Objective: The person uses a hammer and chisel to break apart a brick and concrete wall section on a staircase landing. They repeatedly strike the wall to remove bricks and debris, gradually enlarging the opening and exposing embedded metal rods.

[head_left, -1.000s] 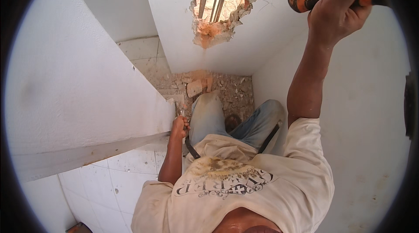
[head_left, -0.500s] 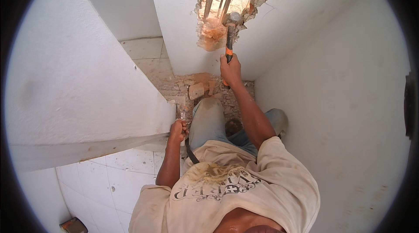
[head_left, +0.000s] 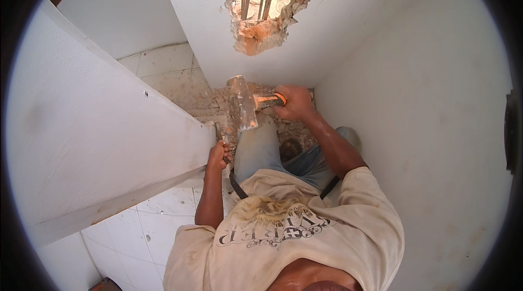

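While a white wall (head_left: 354, 29) is filling the upper frame, a ragged hole (head_left: 267, 2) is showing brick and metal bars at top centre. Below it, rubble (head_left: 210, 103) is lying on the floor mid-frame. The right hand (head_left: 294, 102) is gripping the orange handle of a hammer (head_left: 242, 103) at centre. The left hand (head_left: 218, 156) is closing around a chisel (head_left: 219, 130) just left of centre.

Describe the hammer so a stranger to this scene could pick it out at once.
Start at the ragged hole broken through the white wall. Straight below it, over the rubble-strewn floor, the right hand holds the hammer. It has a dusty grey block head and an orange handle, the only orange thing among pale debris.
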Demonstrator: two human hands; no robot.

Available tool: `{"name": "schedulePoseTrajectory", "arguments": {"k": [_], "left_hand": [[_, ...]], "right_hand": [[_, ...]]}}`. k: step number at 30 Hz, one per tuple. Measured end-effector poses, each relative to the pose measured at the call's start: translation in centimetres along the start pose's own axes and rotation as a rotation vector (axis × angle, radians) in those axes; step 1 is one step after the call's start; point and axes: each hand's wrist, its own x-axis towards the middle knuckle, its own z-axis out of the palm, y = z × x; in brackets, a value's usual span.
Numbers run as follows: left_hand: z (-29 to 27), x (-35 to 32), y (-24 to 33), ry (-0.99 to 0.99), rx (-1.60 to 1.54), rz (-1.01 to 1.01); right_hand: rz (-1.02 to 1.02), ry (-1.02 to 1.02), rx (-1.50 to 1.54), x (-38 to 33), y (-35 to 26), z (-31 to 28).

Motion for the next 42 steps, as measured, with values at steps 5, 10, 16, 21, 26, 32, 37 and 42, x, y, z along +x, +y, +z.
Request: {"name": "schedulePoseTrajectory", "arguments": {"k": [5, 10, 16, 21, 26, 32, 37, 42], "left_hand": [[0.0, -0.8, 0.0, 0.006, 0.068, 0.038], [0.7, -2.9, -0.9, 0.088, -0.050, 0.077], [0.4, -4.2, -1.4, 0.078, -0.018, -0.005], [1.1, -4.8, -1.3, 0.095, -0.039, 0.055], [1.6, -3.8, -0.3, 0.110, 0.089, 0.043], [0.4, -4.3, -1.7, 0.101, 0.044, 0.007], [-0.7, -3.6, -2.9, 0.081, 0.012, 0.014], [-1.3, -1.9, -3.5, 0.020, -0.133, 0.046]], "right_hand": [[-0.626, -0.156, 0.152, 2.7, -4.5, 1.7], [0.536, -0.179, -0.151, 3.9, 2.1, 5.4], [0.875, -0.151, 0.333, 2.0, 2.8, 10.2], [0.020, 0.108, 0.280, 1.8, -2.2, 4.1], [-0.780, -0.052, 0.268, 4.0, -3.5, 1.2], [0.901, -0.139, 0.002, 4.6, 3.7, 8.4], [0.631, -0.052, 0.374, 3.2, 0.9, 9.8], [-0.254, 0.060, 0.214, 4.2, -4.8, 1.2]]}}
